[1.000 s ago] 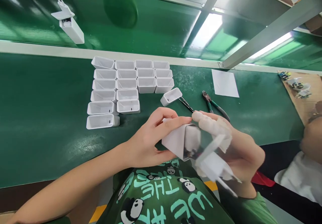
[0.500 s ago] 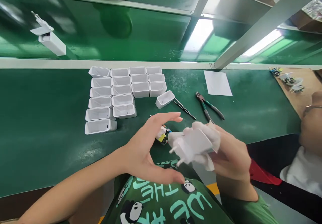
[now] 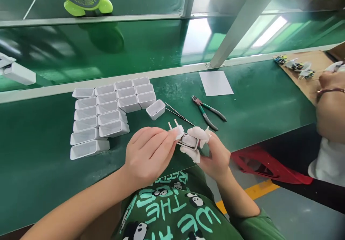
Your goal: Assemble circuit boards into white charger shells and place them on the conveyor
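My left hand (image 3: 151, 153) is closed, pinching a white plug cover (image 3: 178, 131) with two metal pins pointing up and away. Just right of it, my right hand (image 3: 214, 152) grips a white adapter housing (image 3: 189, 142), its open end facing the left hand. White coverings sheathe the right fingertips. Plug cover and housing are very close; whether they touch I cannot tell. Beyond the hands lie tweezers (image 3: 180, 114), a single white housing (image 3: 156, 110) and cutting pliers (image 3: 208, 112) with green and grey handles.
Rows of open white housings (image 3: 90, 149) stand on the green table at left. A white paper sheet (image 3: 216, 83) lies near the back rail. At right, circuit boards (image 3: 296, 66) rest on cardboard beside another person's arm (image 3: 331, 110). A metal post (image 3: 234, 28) rises behind.
My left hand has gone from spread fingers to pinching the plug cover. My right hand has turned the housing and moved left, nearer the left hand. The view has shifted right.
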